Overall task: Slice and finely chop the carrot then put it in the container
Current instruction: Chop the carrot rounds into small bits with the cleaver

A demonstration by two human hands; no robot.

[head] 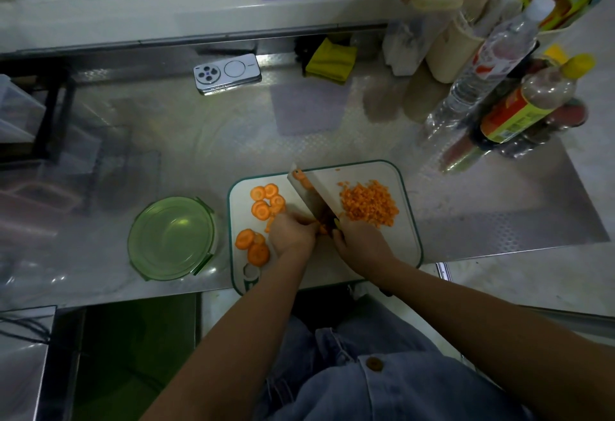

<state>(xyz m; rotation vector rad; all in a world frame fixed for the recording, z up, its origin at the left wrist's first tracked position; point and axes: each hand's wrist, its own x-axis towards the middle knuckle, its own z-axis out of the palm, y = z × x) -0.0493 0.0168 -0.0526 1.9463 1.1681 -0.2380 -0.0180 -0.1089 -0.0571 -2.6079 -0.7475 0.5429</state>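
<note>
Two hands work close together at the 6 o'clock side of the white cutting board (397,244), which has a green rim. The right hand (361,241) has its fingers wrapped tightly round the handle of a broad knife (316,194). The handle is almost hidden inside the fist, and the blade points away from the hand toward 11 o'clock with a few orange bits stuck on it. The left hand (293,232) lies just beside the blade, fingers bent down and close together, holding a small carrot piece (322,229) against the board. Only a little orange shows between the two hands, so I cannot tell its shape. Round carrot slices (264,202) lie on the board at 10 o'clock, with some more at 8 o'clock. A heap of chopped carrot (369,202) sits at 2 o'clock, on the other side of the blade. The green container (173,237) stands on the metal counter (499,207) at 9 o'clock from the board, near it but not touching. Farther off at 11 o'clock a phone (227,73) lies face down. At 2 o'clock stand a clear bottle (492,54) with a red and white label and a dark sauce bottle (529,104) with a yellow cap and a yellow and red label. The writing on both is too blurred to read.
</note>
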